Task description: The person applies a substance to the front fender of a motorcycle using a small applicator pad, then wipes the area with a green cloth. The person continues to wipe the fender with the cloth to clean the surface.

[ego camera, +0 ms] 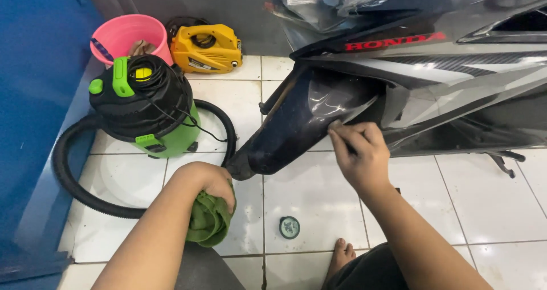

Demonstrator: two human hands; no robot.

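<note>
The fingertips of the right hand (360, 156) are pinched narrowly against the edge of a dark glossy fender panel (296, 133) of a motor scooter (433, 62); whatever is nipped between thumb and forefinger is too small to be made out, and it cannot be told whether anything is held there at all. The fingers of the left hand (212, 183) are closed round a crumpled green cloth (208, 221), whose upper part is hidden under the knuckles while the rest hangs below the fist. The left hand is held just beside the lower tip of the panel, though contact cannot be confirmed. The panel's long axis is seen to run on a slant, from its narrow lower end at the left near the floor up to the right, where it is lost under the scooter's grey and black bodywork. The scooter itself is cut off by the top and right edges. On the white tiled floor (501, 210), between the two forearms, a small round tin (289, 227) is laid flat, with a bare foot (341, 257) near it. Farther left, a green and black vacuum cleaner (145, 110) is ringed by its black hose (74, 182); behind it a pink bucket (128, 33) and a yellow pressure washer (206, 48) are partly hidden.
</note>
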